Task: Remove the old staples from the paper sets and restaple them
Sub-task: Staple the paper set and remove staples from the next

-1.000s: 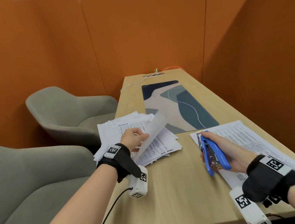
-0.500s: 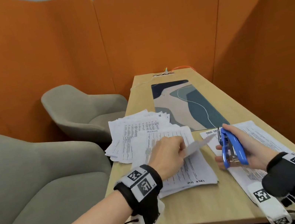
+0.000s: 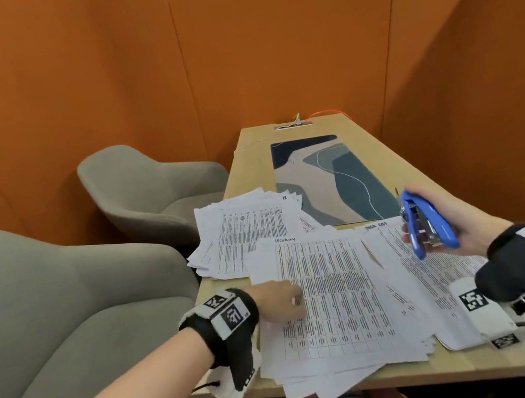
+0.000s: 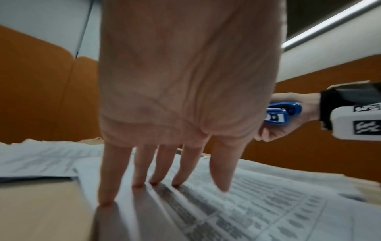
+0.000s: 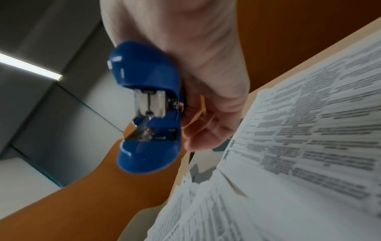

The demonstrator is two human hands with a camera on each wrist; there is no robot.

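- The left hand [image 3: 280,303] is laid flat, fingers [image 4: 221,172] straight and slightly spread, fingertips pressed onto the printed top sheet of the near paper set [image 3: 337,301].
- That paper set is found at the near edge of the table [image 3: 423,377], towards the near left corner, with its loose lower sheets fanned out past the edge.
- The right hand [image 3: 460,228] is held above the table by its right edge, fingers curled around a blue stapler [image 3: 427,226].
- The stapler is carried clear of the sheets, nose pointed away from the person; in the right wrist view its metal mouth [image 5: 150,104] is seen slightly parted.
- Under the right hand a second paper set [image 3: 419,273] is spread, its left margin overlapped by the near paper set.
- A third stack of papers [image 3: 248,229] is lying further along the left edge.
- A patterned desk mat [image 3: 327,181] is laid down the middle of the table, towards the far edge.
- Two grey armchairs [image 3: 65,318] are stood beside the left edge, orange partition panels [image 3: 290,41] behind.
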